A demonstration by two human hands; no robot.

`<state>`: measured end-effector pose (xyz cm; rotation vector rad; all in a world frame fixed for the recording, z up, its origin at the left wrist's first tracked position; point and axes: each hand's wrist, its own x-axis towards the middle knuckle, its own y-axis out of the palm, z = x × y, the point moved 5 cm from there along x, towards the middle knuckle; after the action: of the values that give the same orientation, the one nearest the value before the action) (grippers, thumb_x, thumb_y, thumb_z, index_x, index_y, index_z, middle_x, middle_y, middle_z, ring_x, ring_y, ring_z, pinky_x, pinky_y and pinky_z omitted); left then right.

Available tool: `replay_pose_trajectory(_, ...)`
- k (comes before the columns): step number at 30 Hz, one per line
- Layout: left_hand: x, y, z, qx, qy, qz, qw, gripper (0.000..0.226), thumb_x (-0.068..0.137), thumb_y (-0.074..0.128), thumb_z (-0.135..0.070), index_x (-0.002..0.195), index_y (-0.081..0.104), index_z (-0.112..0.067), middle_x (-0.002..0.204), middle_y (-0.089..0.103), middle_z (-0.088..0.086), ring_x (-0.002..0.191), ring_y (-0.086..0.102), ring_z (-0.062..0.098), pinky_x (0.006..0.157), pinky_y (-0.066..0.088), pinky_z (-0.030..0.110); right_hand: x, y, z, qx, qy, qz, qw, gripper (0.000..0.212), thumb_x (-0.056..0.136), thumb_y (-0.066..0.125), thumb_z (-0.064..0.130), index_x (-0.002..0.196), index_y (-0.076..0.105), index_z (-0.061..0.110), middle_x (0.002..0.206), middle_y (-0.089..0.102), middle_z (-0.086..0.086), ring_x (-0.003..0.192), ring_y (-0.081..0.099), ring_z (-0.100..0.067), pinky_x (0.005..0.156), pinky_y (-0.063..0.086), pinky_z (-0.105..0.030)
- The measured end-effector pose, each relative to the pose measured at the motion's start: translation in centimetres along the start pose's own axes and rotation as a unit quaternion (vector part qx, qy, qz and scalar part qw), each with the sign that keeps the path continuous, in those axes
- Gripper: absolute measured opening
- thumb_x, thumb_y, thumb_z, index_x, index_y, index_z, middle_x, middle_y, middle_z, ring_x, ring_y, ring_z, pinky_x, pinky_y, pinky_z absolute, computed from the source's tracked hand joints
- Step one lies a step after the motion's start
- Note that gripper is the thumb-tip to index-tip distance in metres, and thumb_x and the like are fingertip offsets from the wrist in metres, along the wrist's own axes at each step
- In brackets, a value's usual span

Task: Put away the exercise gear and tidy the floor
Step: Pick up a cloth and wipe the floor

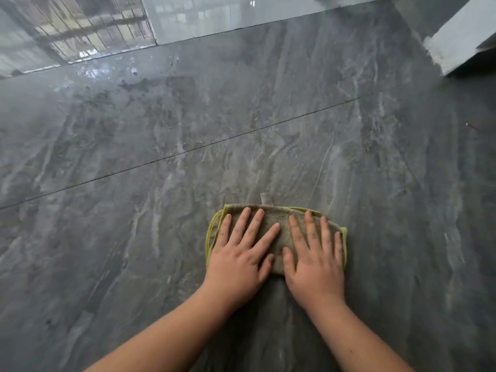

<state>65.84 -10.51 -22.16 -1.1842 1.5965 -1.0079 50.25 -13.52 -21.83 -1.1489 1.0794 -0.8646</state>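
Grey marbled floor tiles [134,237] with pale veins fill nearly the whole frame, glossy and streaked. At the bottom, two bare forearms reach up from the lower edge toward the lower middle of the frame.

Both hands lie flat on a folded cloth [279,224], which sits on the floor in the lower middle of the frame, slightly right of centre. The left hand [239,267] covers the cloth's left part, its fingers [243,224] straight and spread, pointing up the frame and leaning a little right. The right hand [315,267] covers the right part, its fingers [311,229] also straight and spread, pointing up the frame. Neither hand curls around the cloth; the fingers press on top of it, released rather than clenched. The two thumbs lie close together near the cloth's lower edge.

The cloth is brownish grey with a yellow-green border showing along its left, top and right edges. Its long axis runs left to right across the frame, tilted slightly down to the right. The fingertips stop just short of its far edge.

Beyond the cloth, a thin tile joint [188,150] crosses the floor diagonally, rising to the right. At upper left, the floor reflects a barred window [80,25]. At upper right stands a white post [456,36].
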Motion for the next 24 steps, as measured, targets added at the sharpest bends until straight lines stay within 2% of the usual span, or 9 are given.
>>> replay_pose_trajectory(4,0.8,0.3,0.2,0.009,0.007,0.016,1.000,0.059,0.097,0.035,-0.053,0.154,0.025,-0.037,0.163,0.021,0.004,0.151,0.010,0.028,0.119,0.012,0.057,0.5,0.0,0.1,0.028,0.041,-0.016,0.999,0.066,0.090,0.040,0.048,0.153,0.028,0.034,0.162,0.023,-0.002,0.150,0.018,-0.027,0.120,0.012,-0.055)
replay_pose_trajectory(7,2.9,0.1,-0.2,0.026,0.043,0.019,0.999,0.060,0.099,0.032,-0.053,0.155,0.017,-0.038,0.164,0.016,0.003,0.152,0.006,0.027,0.120,0.010,0.057,1.2,0.0,-1.3,0.034,0.040,-0.019,0.998,0.065,0.091,0.039,0.050,0.153,0.028,0.035,0.162,0.022,-0.001,0.150,0.018,-0.025,0.121,0.012,-0.052)
replay_pose_trajectory(10,6.6,-0.2,-1.4,0.031,0.082,0.022,0.996,0.059,0.099,0.031,-0.051,0.155,0.016,-0.038,0.164,0.016,0.003,0.152,0.006,0.026,0.120,0.011,0.056,2.9,-0.2,-3.9,0.045,0.074,-0.028,0.996,0.063,0.092,0.038,0.049,0.153,0.029,0.035,0.162,0.023,0.000,0.149,0.019,-0.023,0.121,0.013,-0.049)
replay_pose_trajectory(14,14.7,-0.6,-4.7,0.035,0.112,0.024,0.993,0.058,0.099,0.026,-0.051,0.155,0.012,-0.041,0.164,0.014,0.002,0.152,0.003,0.026,0.120,0.004,0.056,7.8,-1.4,-9.2,0.039,0.127,-0.039,0.990,0.063,0.092,0.032,0.050,0.154,0.026,0.035,0.162,0.025,0.001,0.149,0.021,-0.022,0.120,0.017,-0.049)
replay_pose_trajectory(19,26.3,-1.7,-7.8,0.052,0.120,0.021,0.991,0.058,0.098,0.019,-0.052,0.154,0.006,-0.045,0.165,0.008,0.000,0.152,-0.001,0.025,0.120,-0.002,0.055,16.5,-3.4,-16.2,0.032,0.163,-0.042,0.985,0.064,0.092,0.023,0.052,0.154,0.020,0.036,0.163,0.020,0.003,0.150,0.015,-0.021,0.122,0.004,-0.046)
replay_pose_trajectory(24,35.0,-3.2,-8.5,0.056,0.102,0.017,0.993,0.057,0.099,0.015,-0.053,0.153,0.000,-0.046,0.166,-0.001,-0.002,0.152,-0.007,0.022,0.120,-0.006,0.052,25.3,-5.2,-20.3,0.047,0.151,-0.050,0.986,0.062,0.095,0.025,0.050,0.155,0.016,0.036,0.164,0.015,0.004,0.150,0.010,-0.020,0.122,0.004,-0.047)
